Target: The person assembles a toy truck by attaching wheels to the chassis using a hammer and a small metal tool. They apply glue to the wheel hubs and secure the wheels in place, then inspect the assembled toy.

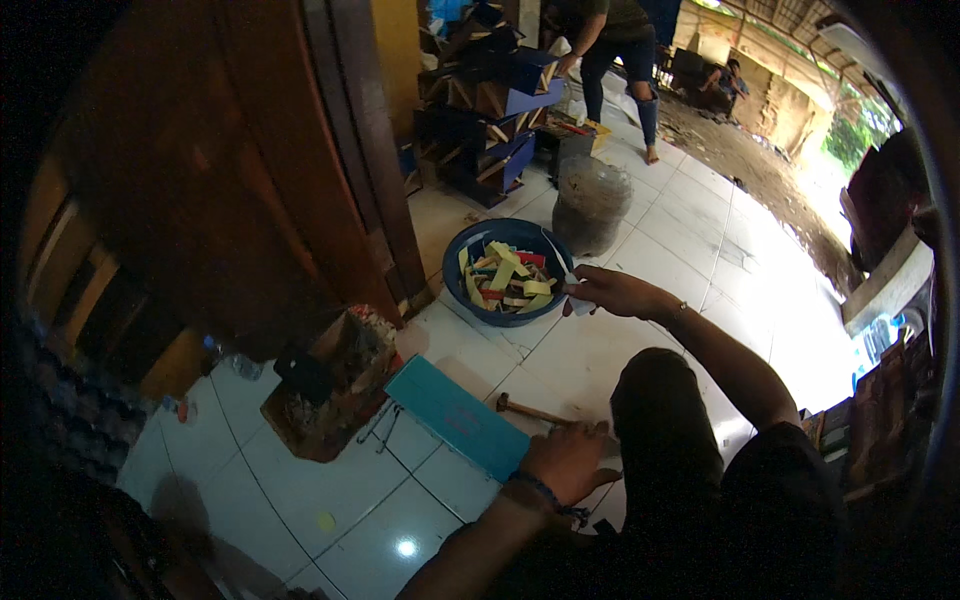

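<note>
My right hand (pixel 618 292) is closed round the white handle of a knife (pixel 562 256). Its thin blade points up and away, over the right rim of a blue basin (pixel 455 285). Inside the basin lie many yellow, red and brown strips (pixel 508 275). My left hand (pixel 572 464) hovers low by my knee, thumb apart from the fingers, with nothing visible in it. Just beyond it a hammer (pixel 540 411) with a wooden handle lies on the tiles; the handle's near end is close to my fingers. A flat turquoise board (pixel 460 415) lies left of that hand.
A wooden box (pixel 320 390) of odds and ends stands at left, beside a dark wooden door frame (pixel 370 150). Behind the basin is a cloudy plastic-wrapped bundle (pixel 592 205). Blue boxes (pixel 490 120) are stacked farther back. Another person (pixel 620 50) bends near them.
</note>
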Available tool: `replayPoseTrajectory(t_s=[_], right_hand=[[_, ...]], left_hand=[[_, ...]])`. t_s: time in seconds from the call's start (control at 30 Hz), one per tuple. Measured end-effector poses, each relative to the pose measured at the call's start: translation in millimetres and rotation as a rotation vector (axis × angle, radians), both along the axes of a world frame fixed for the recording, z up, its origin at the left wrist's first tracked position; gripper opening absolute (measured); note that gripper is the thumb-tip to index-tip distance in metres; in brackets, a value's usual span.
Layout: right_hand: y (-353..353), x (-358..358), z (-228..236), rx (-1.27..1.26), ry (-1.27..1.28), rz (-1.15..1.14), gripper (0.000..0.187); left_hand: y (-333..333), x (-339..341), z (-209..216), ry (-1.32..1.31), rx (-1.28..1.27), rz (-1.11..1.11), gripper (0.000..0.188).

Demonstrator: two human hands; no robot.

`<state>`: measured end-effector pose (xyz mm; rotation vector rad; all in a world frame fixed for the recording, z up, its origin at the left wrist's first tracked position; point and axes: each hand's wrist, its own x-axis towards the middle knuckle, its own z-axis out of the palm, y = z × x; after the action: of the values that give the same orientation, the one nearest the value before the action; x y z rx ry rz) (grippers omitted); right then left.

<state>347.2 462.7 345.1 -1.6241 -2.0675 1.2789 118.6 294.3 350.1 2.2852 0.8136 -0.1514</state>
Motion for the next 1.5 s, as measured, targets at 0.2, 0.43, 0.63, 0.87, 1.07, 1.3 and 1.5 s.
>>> replayPoseTrajectory(t_s=[0.2,0.43,0.63,0.87,1.07,1.3,1.5], right_hand=[[67.0,63.2,-39.6,-0.087,0.009,-0.020,0.053],[156.7,189.5,-35.6,0.153,0.041,0.023,0.044],[264.8,328.4,-32.8,0.378,0.177,-0.346,0.043],[500.7,428.1,-116.3,0.357,0.126,-0.531,0.049],[689.7,402.3,-200.4,0.685,-0.196,-0.314,0.033],[841.7,349.6,-205.9,0.739,-0.182,-0.541,0.034],[869.7,343.9,-237.2,0.799,-0.247,-0.526,0.038]], left_hand=[[19.7,0.6,-56.2,0.094,-0.137,-0.105,0.075],[101.2,58.6,-159.7,0.220,-0.642,-0.183,0.066],[250.6,232.5,-287.1,0.117,-0.320,-0.050,0.054],[397.8,426.2,-377.9,0.240,0.001,0.725,0.134],[434.5,467.4,-402.9,0.497,-0.493,0.806,0.141],[394.9,457.2,-493.2,0.405,-0.342,0.669,0.125],[395.0,464.2,-493.2,0.532,-0.509,0.637,0.125]])
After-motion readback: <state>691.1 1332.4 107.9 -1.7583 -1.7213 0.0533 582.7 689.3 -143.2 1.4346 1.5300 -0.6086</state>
